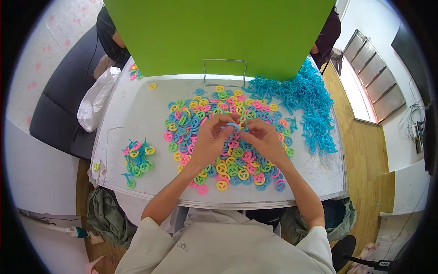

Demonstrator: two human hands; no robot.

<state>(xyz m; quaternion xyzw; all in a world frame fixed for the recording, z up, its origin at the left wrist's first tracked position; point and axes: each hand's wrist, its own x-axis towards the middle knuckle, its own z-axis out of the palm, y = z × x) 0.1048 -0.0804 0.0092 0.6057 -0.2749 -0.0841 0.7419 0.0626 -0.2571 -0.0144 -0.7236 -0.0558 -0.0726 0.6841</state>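
Above the middle of a big pile of small plastic wheels [232, 169], both my hands are raised close together. My left hand [211, 139] has its fingers closed on a light blue wheel [233, 125]. Opposite it, my right hand [265, 140] pinches a thin teal plastic piece [246, 123] against or beside that wheel; whether the two are joined is hidden by the fingers. The wheels in the pile are pink, yellow, green and blue. To the left lies a small heap of wheels with teal pieces attached [138, 157].
A large heap of teal plastic pieces [315, 109] covers the white table's [155, 105] back right. A green panel [223, 36] stands across the back, with a wire frame [225, 84] before it. A white plastic bag [97, 102] hangs by the left edge. Other people sit beyond the panel.
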